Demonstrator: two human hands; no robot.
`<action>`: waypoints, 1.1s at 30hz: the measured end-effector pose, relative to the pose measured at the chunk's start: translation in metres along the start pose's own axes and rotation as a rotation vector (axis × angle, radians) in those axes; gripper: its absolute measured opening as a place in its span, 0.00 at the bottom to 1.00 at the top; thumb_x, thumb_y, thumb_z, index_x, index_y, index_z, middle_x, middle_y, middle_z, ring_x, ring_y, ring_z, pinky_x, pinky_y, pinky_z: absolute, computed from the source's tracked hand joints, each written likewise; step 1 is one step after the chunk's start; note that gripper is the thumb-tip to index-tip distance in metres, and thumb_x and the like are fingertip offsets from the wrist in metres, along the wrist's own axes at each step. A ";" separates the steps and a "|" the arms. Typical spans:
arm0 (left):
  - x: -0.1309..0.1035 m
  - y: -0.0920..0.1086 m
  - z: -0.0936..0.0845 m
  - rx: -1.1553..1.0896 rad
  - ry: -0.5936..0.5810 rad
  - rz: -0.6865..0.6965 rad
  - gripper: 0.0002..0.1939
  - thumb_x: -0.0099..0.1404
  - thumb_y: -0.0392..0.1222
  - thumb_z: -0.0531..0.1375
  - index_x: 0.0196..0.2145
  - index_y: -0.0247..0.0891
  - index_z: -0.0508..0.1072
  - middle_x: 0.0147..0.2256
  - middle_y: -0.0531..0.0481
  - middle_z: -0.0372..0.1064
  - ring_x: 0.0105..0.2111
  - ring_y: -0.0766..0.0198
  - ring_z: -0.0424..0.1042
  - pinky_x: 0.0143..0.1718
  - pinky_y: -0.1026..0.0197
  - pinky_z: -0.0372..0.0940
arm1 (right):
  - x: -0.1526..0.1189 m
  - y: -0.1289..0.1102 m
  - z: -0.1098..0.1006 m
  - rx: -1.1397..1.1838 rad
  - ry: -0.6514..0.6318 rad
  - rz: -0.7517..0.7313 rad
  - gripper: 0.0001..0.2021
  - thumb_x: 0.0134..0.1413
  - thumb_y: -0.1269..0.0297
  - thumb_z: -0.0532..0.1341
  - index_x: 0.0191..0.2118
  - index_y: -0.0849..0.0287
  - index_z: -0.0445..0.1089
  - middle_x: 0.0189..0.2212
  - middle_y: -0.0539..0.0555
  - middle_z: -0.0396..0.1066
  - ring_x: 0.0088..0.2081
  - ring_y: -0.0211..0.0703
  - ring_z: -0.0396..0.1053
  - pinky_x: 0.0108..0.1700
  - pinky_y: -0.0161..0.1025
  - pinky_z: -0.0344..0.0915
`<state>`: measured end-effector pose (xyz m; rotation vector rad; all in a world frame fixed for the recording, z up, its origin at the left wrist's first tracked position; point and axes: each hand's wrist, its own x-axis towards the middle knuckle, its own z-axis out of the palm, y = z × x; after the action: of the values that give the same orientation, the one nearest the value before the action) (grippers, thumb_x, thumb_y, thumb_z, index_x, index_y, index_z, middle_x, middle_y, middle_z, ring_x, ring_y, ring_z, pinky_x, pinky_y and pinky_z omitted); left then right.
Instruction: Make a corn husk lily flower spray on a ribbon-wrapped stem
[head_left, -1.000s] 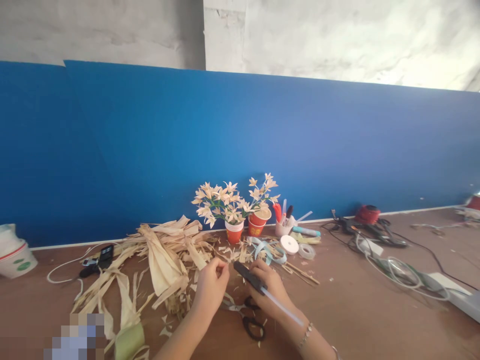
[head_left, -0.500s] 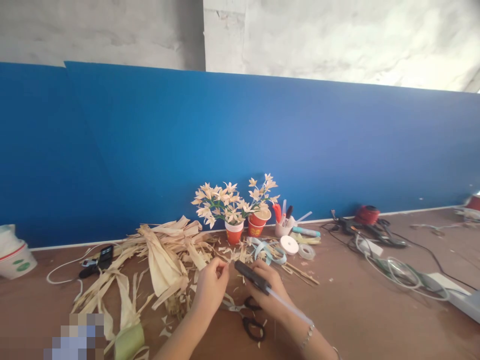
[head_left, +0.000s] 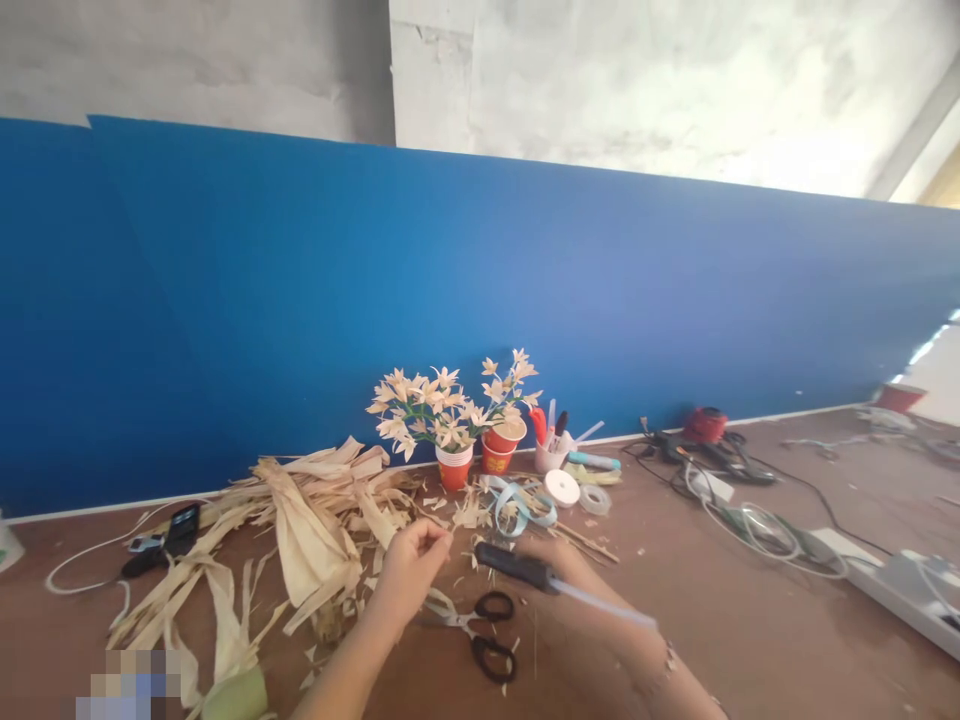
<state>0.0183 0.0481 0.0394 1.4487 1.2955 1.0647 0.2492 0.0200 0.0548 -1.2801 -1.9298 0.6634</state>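
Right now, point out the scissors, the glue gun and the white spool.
Scissors (head_left: 463, 620), head view: silver metal near the pivot.
Glue gun (head_left: 517, 567), head view: black body.
White spool (head_left: 556, 489), head view: flat upper face.

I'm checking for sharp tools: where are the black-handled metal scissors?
In the head view, the black-handled metal scissors lie low near centre on the brown tabletop, between the bare left forearm and right forearm.

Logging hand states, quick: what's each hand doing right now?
Left hand: fingers pinched closed; anything between them is too small to tell.
Right hand: closed, holding a black, elongated glue gun with a translucent stick.
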 end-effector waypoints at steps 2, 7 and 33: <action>0.001 -0.005 0.000 -0.048 0.011 -0.053 0.11 0.53 0.49 0.58 0.22 0.38 0.68 0.19 0.55 0.66 0.18 0.69 0.60 0.21 0.67 0.53 | -0.003 0.003 -0.005 -0.051 0.032 0.068 0.08 0.51 0.62 0.57 0.34 0.58 0.70 0.27 0.52 0.72 0.31 0.44 0.67 0.31 0.35 0.60; 0.001 -0.012 0.002 -0.178 0.027 -0.144 0.12 0.52 0.49 0.60 0.23 0.36 0.68 0.19 0.55 0.65 0.15 0.74 0.52 0.18 0.69 0.46 | -0.005 0.043 -0.031 -0.582 0.059 0.465 0.16 0.46 0.71 0.55 0.45 0.63 0.63 0.36 0.61 0.71 0.38 0.54 0.68 0.36 0.41 0.58; 0.000 0.007 0.003 -0.412 -0.032 -0.232 0.16 0.48 0.51 0.64 0.22 0.36 0.66 0.19 0.57 0.63 0.12 0.79 0.45 0.15 0.70 0.36 | 0.078 0.027 0.028 0.208 0.338 0.254 0.17 0.48 0.55 0.56 0.33 0.61 0.76 0.35 0.58 0.74 0.37 0.48 0.68 0.39 0.39 0.62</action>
<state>0.0224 0.0475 0.0457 0.9797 1.1096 1.0708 0.2220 0.1014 0.0396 -1.4144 -1.4037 0.7017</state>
